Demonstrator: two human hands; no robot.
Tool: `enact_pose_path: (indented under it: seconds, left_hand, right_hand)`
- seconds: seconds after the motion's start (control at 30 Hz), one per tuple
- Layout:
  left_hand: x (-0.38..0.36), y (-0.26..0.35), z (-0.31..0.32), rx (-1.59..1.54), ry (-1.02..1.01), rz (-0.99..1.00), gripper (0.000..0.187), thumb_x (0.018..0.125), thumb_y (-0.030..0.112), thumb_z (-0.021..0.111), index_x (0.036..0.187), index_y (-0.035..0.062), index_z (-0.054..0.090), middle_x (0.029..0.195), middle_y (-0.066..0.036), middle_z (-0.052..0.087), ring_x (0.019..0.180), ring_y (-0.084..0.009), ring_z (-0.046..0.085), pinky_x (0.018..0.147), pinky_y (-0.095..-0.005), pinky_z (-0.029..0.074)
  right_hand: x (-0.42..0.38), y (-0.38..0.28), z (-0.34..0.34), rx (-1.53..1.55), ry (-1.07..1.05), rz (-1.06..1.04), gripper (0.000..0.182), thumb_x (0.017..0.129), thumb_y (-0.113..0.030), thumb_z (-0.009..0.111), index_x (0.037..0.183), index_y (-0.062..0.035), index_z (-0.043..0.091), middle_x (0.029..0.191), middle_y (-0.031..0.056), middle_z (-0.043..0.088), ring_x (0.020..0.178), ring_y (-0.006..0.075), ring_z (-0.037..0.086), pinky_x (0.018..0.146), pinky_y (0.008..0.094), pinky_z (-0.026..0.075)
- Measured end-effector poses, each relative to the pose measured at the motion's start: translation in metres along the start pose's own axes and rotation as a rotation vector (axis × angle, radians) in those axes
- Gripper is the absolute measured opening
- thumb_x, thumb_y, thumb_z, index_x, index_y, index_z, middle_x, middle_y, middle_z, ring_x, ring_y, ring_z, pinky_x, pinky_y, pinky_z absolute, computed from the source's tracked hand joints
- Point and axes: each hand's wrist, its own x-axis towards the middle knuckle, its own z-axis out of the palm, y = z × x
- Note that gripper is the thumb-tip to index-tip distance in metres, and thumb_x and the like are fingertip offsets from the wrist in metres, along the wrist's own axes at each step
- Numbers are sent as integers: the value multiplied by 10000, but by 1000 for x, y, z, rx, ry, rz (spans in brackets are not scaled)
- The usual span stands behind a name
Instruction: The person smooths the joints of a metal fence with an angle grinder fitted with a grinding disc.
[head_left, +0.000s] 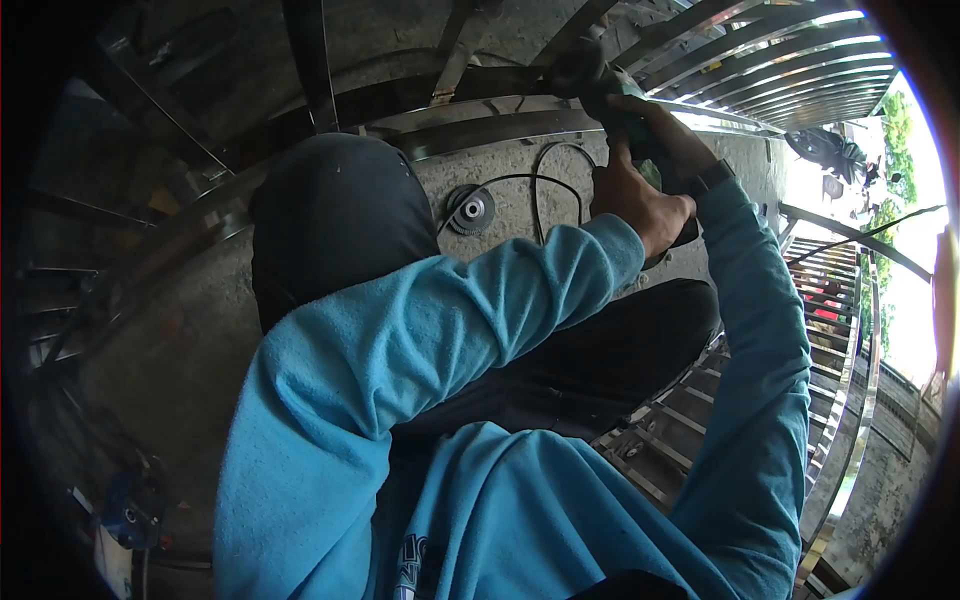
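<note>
Both hands are closed on an angle grinder [622, 118], dark green-bodied, its blurred head at the upper left end beside the metal bars. My left hand [640, 205] grips the rear of its body with the thumb laid along it. Further forward, my right hand [665, 135] wraps round the body, a dark band on that wrist. A curved metal bar [500, 130] runs just below the grinder's head. On the concrete floor, left of my left hand, lies a round dark disc [472, 210] with a metal centre. A black cord [537, 190] loops between disc and hands.
Metal slatted frames stand at the upper right [770, 60] and lower right [830, 320]. Dark metal bars [310, 65] cross the upper left. A blue tool [133, 510] sits at the lower left. Outside, at the right, a motorcycle [828, 150] is parked.
</note>
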Motion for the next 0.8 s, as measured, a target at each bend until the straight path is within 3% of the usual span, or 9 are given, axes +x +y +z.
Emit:
enact_pose_path:
  seconds: [0.1,0.23,0.4,0.6,0.7,0.8]
  left_hand:
    - [-1,0,2,50,-5,-26,953,679,202,884,1457,-23,380,1272,-198,618,1149,-286,649,1054,-331,513]
    - [3,-5,5,-39,-31,-65,942,685,162,852,1476,-15,373,1284,-190,610,1147,-272,645,1031,-337,528]
    - [6,-9,9,-110,-36,-75,922,689,137,829,1482,4,378,1280,-176,614,1135,-264,649,1015,-339,538]
    - [0,-5,12,-52,9,-85,925,688,132,835,1482,5,376,1269,-181,623,1142,-272,649,1016,-342,538]
    - [1,-6,8,-22,2,-93,927,691,142,841,1481,4,375,1259,-185,628,1146,-280,648,1027,-344,532]
    - [1,-6,8,-21,0,-84,918,696,148,838,1478,6,378,1260,-186,627,1146,-283,647,1035,-345,526]
  right_hand:
    - [-4,3,3,76,-7,-9,497,847,-380,800,1127,-8,627,849,28,642,680,123,633,615,250,548]
    - [0,9,-4,44,21,-43,452,875,-407,768,1088,-28,642,861,46,660,720,135,634,666,270,528]
    - [-3,8,3,-50,205,-241,418,878,-393,772,1046,-36,632,833,24,610,686,110,611,544,240,492]
    - [-5,3,-1,-9,-15,-55,449,886,-439,744,1059,-37,645,850,49,640,721,134,624,650,271,522]
    - [1,6,-1,7,-18,-22,464,882,-457,739,1062,-39,648,856,54,651,735,146,628,694,284,524]
    - [-2,4,2,9,6,-38,457,879,-449,747,1057,-40,647,840,47,641,733,145,628,657,273,519]
